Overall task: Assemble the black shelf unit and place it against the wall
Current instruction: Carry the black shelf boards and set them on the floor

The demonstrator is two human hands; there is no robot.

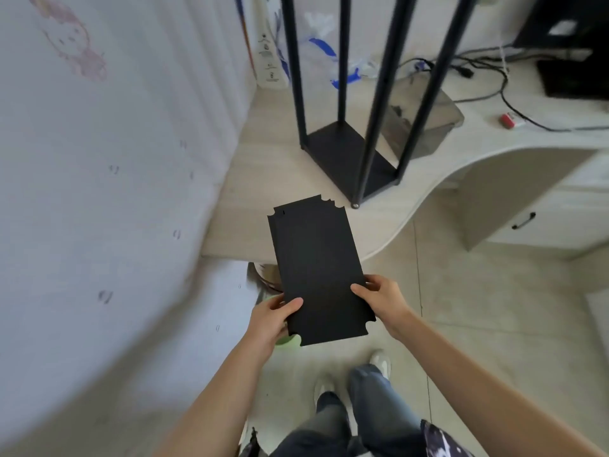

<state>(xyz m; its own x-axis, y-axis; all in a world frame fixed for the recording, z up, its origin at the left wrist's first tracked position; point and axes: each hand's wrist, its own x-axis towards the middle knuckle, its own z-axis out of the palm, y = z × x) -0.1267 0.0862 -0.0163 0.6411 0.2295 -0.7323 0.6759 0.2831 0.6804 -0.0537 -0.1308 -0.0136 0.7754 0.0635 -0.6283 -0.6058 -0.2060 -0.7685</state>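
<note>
A stack of flat black shelf boards with notched corners is held out over the near edge of the desk. My left hand grips its near left edge, thumb on top. Gripping the near right edge is my right hand, thumb also on top. Further back on the desk stands the black shelf frame: four upright black poles rising from a black bottom board. The frame's top is out of view.
The pale wooden desk has a curved front edge and meets a white wall on the left. A smoky translucent box, cables, a small red object and plastic bags sit behind the frame. Drawers stand at right; tiled floor below.
</note>
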